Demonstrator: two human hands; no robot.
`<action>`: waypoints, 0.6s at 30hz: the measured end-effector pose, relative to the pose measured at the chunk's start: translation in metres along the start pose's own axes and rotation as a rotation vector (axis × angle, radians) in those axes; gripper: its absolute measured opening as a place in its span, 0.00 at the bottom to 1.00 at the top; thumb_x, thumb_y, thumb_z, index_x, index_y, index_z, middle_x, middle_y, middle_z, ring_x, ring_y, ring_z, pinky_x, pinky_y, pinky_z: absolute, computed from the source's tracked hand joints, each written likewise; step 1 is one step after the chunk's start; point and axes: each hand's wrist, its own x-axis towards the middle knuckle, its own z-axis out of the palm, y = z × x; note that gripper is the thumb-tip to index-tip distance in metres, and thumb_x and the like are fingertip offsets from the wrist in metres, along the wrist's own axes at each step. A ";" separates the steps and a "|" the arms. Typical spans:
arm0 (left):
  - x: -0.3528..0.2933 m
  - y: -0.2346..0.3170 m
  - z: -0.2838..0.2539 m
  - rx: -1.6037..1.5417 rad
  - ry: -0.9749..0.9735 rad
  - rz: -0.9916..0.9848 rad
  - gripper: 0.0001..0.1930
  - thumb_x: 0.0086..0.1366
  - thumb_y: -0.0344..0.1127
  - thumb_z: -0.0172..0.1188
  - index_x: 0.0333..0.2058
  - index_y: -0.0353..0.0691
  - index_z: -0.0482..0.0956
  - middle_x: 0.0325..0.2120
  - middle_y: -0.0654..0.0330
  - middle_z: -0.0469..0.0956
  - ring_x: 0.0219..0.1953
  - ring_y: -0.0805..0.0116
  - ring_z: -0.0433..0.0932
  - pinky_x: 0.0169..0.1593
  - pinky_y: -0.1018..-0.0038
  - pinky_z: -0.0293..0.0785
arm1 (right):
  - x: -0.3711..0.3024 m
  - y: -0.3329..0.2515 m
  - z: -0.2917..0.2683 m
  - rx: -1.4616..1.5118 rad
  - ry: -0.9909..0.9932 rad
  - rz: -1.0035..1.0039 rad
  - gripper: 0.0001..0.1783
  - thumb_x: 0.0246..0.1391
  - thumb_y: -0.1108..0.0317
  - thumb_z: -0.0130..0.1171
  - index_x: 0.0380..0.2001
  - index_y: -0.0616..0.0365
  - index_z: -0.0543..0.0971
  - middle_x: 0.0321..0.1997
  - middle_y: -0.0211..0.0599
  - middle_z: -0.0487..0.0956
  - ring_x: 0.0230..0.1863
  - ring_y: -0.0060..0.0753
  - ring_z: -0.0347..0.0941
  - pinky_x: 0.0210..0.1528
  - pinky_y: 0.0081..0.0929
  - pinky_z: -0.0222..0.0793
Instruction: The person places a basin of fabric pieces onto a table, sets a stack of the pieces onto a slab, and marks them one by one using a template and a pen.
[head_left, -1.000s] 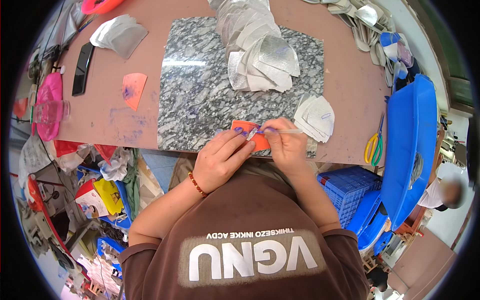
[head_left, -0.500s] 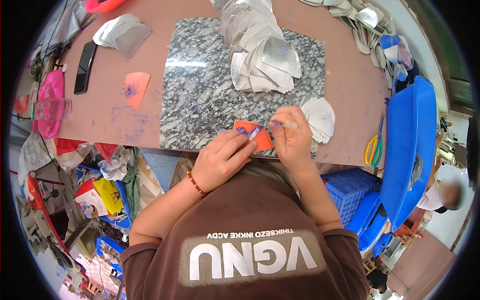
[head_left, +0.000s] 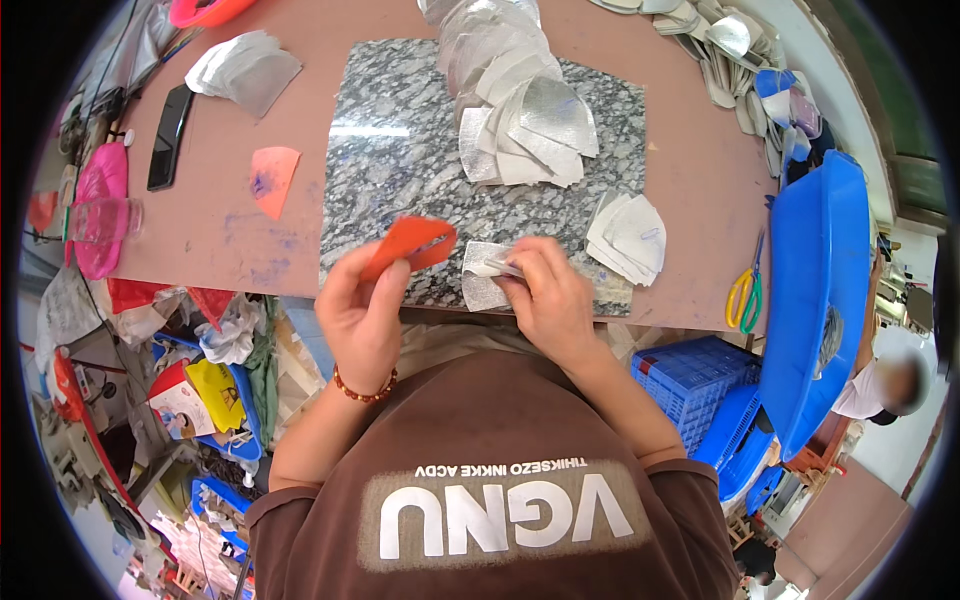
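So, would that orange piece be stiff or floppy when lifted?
Probably fairly stiff: the orange piece juts from the left hand without its free end drooping. It looks thin, so it's likely light too.

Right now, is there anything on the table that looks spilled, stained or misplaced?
Yes, purple smudges mark the brown tabletop at left, and a similar stain covers part of the loose orange piece. They look odd against the otherwise plain surfaces.
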 end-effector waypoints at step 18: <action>-0.004 -0.029 0.015 0.940 -0.633 0.635 0.16 0.50 0.25 0.66 0.41 0.38 0.82 0.43 0.53 0.77 0.46 0.54 0.76 0.50 0.60 0.76 | 0.005 0.048 -0.080 0.054 0.402 0.205 0.07 0.56 0.71 0.62 0.38 0.59 0.80 0.38 0.34 0.73 0.25 0.20 0.64 0.27 0.19 0.61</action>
